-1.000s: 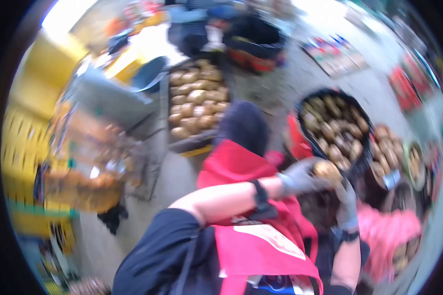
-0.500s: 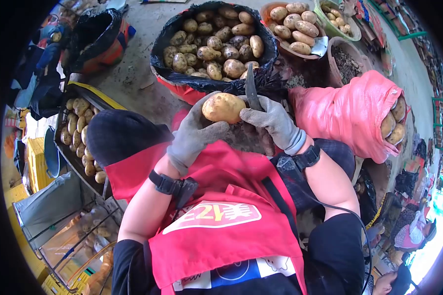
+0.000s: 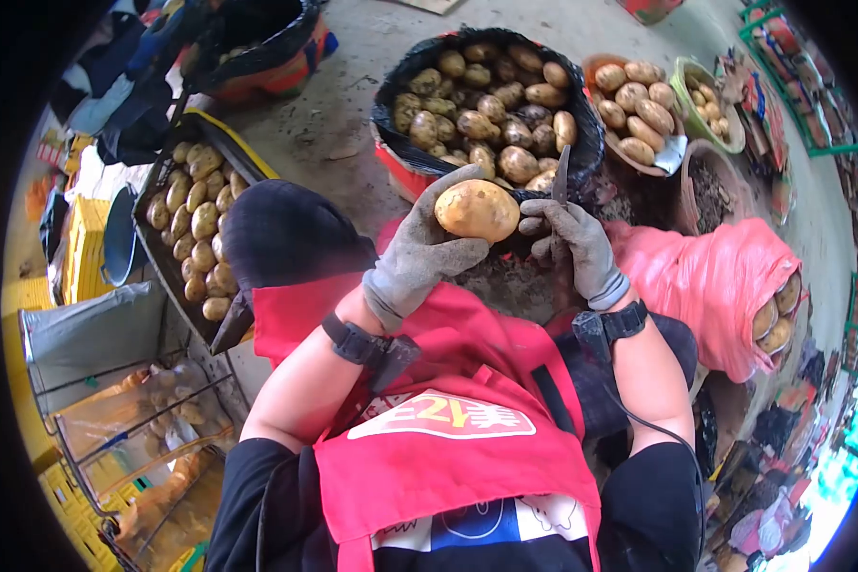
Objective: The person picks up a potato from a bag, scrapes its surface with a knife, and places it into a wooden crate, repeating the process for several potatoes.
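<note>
My left hand [image 3: 419, 253], in a grey glove, grips a large yellow-brown potato [image 3: 478, 210] in front of my chest. In my gloved right hand [image 3: 574, 243] is a knife [image 3: 561, 177], blade pointing up and away, just right of the potato. I wear a red apron [image 3: 448, 419] and black sleeves. Straight ahead stands a black-lined tub [image 3: 582, 157] heaped with potatoes [image 3: 486, 105].
A dark tray of potatoes [image 3: 193, 224] lies on the left. A bowl of potatoes [image 3: 634, 95] and a green bowl [image 3: 707, 91] stand far right, beside a pink mesh sack [image 3: 715, 276] of potatoes. A wire rack [image 3: 153, 419] and yellow crates [image 3: 76, 238] stand at lower left.
A second ago the view was blurred and turned left; it has swung back to the tub. Potato and knife stay held, the knife blade now more upright beside the potato.
</note>
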### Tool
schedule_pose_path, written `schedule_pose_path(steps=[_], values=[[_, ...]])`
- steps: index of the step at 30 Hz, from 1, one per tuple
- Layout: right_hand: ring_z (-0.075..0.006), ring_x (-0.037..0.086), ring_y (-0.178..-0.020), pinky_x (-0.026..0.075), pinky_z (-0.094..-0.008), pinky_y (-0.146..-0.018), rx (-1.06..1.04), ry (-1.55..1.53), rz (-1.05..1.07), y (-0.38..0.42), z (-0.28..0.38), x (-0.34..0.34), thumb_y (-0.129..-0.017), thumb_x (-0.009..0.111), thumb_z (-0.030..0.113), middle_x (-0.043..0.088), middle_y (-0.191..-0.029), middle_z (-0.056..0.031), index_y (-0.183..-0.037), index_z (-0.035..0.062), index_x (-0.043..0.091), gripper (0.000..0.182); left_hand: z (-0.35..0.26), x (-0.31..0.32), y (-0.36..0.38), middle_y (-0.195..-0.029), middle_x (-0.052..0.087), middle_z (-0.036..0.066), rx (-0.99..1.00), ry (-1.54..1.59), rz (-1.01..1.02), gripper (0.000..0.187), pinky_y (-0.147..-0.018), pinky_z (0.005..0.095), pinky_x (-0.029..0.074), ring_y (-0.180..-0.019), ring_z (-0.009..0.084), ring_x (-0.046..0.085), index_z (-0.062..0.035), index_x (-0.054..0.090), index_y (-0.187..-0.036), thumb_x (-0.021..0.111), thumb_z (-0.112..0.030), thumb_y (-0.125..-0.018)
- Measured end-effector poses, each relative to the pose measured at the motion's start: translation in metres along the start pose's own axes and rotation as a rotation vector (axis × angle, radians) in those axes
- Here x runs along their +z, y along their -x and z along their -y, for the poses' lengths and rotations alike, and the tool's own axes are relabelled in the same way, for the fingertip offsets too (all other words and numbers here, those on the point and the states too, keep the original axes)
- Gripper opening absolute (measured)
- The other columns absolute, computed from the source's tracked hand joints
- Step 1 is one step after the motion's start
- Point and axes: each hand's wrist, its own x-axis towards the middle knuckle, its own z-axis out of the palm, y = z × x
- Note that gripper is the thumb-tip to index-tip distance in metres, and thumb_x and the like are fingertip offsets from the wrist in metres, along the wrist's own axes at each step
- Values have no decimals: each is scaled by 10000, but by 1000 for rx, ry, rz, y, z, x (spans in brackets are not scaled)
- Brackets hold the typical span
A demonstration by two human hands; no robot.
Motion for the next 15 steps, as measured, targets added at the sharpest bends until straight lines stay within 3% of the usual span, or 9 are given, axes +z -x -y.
schedule_pose_path(steps=[6,9,14,15], values=[[-95,667,-697,495,-206,-589,38,-90,153,8,1,43,-1058,604,437,734,-1018,-50,-1240,31,681,452,-23,-10,23,-1468,561,73,3,23,13,843,-1091,375,521,-1339,237,579,-85,400,-1574,826,-4,-852],[-104,646,-685,499,-211,-593,333,-407,304,32,13,61,-1055,586,468,719,-987,-33,-1232,53,668,458,-17,-2,27,-1456,569,76,-16,-48,55,831,-1058,337,530,-1325,209,579,-84,401,-1575,804,25,-857],[-85,647,-742,524,-226,-656,50,-259,271,31,10,41,-1037,639,378,718,-1039,-24,-1308,36,629,437,18,4,21,-1468,558,85,-36,-198,68,837,-1031,294,524,-1297,159,561,-61,371,-1595,781,51,-874],[-79,648,-781,527,-230,-692,-18,-184,187,32,13,41,-1030,655,350,714,-1056,-21,-1325,34,624,433,21,5,18,-1474,552,87,-20,-238,58,843,-1027,289,523,-1285,146,558,-52,358,-1602,778,53,-879]])
